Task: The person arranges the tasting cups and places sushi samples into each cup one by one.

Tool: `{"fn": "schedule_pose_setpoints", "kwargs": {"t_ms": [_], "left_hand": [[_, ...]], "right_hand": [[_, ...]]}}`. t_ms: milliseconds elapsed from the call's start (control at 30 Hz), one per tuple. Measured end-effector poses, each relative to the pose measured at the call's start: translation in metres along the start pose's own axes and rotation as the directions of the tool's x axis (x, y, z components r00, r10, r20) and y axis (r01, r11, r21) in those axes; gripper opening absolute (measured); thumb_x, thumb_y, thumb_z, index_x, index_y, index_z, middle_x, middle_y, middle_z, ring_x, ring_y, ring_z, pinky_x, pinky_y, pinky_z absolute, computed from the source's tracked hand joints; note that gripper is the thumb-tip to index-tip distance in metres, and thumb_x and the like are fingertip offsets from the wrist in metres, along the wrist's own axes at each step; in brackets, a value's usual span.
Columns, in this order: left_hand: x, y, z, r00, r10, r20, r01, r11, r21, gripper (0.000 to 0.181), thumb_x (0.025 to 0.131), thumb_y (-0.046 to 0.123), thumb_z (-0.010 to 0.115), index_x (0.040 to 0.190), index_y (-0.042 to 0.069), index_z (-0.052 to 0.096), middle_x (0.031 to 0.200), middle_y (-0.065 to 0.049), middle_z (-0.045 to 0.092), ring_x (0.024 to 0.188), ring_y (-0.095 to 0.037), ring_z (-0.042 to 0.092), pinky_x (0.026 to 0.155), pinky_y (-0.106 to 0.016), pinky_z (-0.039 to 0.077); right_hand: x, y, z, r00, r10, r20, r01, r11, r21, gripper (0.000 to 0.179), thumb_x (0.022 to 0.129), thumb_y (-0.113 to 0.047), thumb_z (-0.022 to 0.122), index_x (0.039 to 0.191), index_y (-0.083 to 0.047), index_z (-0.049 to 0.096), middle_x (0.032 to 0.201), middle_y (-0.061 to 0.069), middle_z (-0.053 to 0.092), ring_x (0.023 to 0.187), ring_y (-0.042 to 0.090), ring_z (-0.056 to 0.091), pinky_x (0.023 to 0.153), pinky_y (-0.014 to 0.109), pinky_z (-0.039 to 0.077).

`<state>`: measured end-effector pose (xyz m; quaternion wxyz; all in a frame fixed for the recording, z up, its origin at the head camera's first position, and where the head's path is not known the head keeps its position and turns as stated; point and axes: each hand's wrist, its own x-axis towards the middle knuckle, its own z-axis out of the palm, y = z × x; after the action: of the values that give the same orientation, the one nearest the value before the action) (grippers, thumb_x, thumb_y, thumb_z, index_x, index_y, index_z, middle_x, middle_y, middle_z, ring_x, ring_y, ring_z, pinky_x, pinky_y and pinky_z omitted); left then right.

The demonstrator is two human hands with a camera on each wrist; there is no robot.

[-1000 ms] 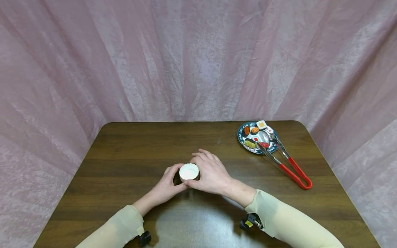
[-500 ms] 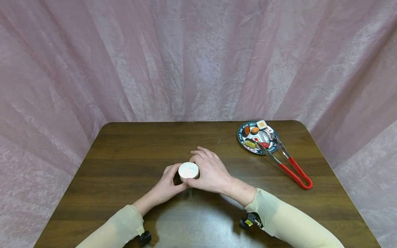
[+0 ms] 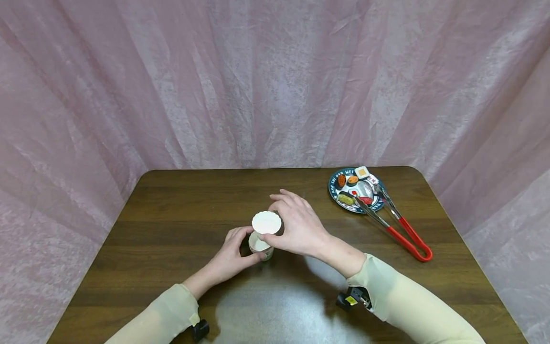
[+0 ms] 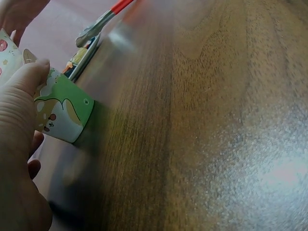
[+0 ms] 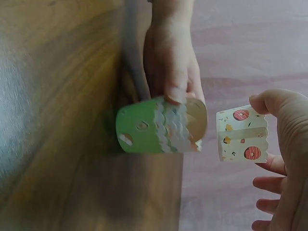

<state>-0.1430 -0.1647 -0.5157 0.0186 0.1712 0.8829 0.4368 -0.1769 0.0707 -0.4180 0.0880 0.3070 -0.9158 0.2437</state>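
Observation:
Near the middle of the table, my left hand (image 3: 232, 255) grips a green paper baking cup (image 5: 137, 127) between thumb and fingers. Its printed animal and scalloped white edges show in the wrist views. More than one scalloped edge shows near its mouth, and the cup stands upright at the table. Above it, my right hand (image 3: 301, 231) pinches the scalloped rim of a cream paper baking cup (image 5: 242, 134) printed with red doughnuts. A gap separates the two cups in the right wrist view. From the head view I look into the cream cup's white inside.
A round blue-rimmed plate (image 3: 333, 195) with several sushi pieces (image 3: 346, 198) lies at the back right. Metal tongs with red handles (image 3: 410, 239) rest with their tips over the plate. A pink curtain (image 3: 275, 86) hangs behind the brown wooden table (image 3: 185, 196).
My right hand has lifted the cream cup up and away out of the green cup, whose mouth now shows below. My left hand has stayed in place around the green cup.

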Motion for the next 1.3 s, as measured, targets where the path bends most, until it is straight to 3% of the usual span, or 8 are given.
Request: {"fn": "schedule_pose_setpoints", "kwargs": {"t_ms": [400,733,1000,1300], "left_hand": [[0.001,-0.002,-0.001,1.0,0.031,-0.002,-0.031,0.999,0.01,0.067,0.081,0.05,0.086,0.135,0.024,0.056,0.133,0.004,0.054,0.131,-0.023,0.039,0.105,-0.053,0.039],[0.001,-0.002,-0.001,1.0,-0.002,0.02,0.003,1.0,-0.011,0.07,0.08,0.057,0.083,0.136,0.027,0.054,0.134,0.008,0.054,0.131,-0.022,0.038,0.104,-0.054,0.039],[0.0,-0.002,-0.001,1.0,0.0,0.014,0.0,1.0,-0.013,0.07,0.08,0.056,0.084,0.136,0.027,0.054,0.136,0.005,0.054,0.143,-0.032,0.03,0.113,-0.064,0.029],[-0.001,-0.004,0.0,1.0,-0.001,0.008,0.001,1.0,-0.018,0.07,0.081,0.053,0.085,0.137,0.025,0.053,0.135,0.003,0.054,0.147,-0.033,0.029,0.119,-0.061,0.019]], "right_hand": [[0.012,0.034,-0.017,0.997,0.077,-0.022,-0.078,0.996,-0.046,0.053,0.077,-0.059,0.079,0.11,-0.02,0.069,0.144,0.004,0.057,0.147,0.028,0.034,0.116,0.055,0.029],[0.016,0.062,-0.022,0.989,0.139,-0.041,-0.142,0.987,-0.074,0.056,0.074,-0.057,0.08,0.11,-0.015,0.07,0.142,0.008,0.059,0.146,0.031,0.036,0.117,0.056,0.027],[0.021,0.08,-0.024,0.985,0.165,-0.054,-0.17,0.981,-0.091,0.058,0.076,-0.058,0.079,0.112,-0.013,0.069,0.142,0.01,0.058,0.145,0.034,0.036,0.114,0.059,0.029],[0.029,0.101,-0.022,0.972,0.229,-0.059,-0.234,0.967,-0.104,0.06,0.075,-0.058,0.08,0.112,-0.012,0.069,0.14,0.009,0.059,0.144,0.036,0.036,0.112,0.06,0.03]]}}
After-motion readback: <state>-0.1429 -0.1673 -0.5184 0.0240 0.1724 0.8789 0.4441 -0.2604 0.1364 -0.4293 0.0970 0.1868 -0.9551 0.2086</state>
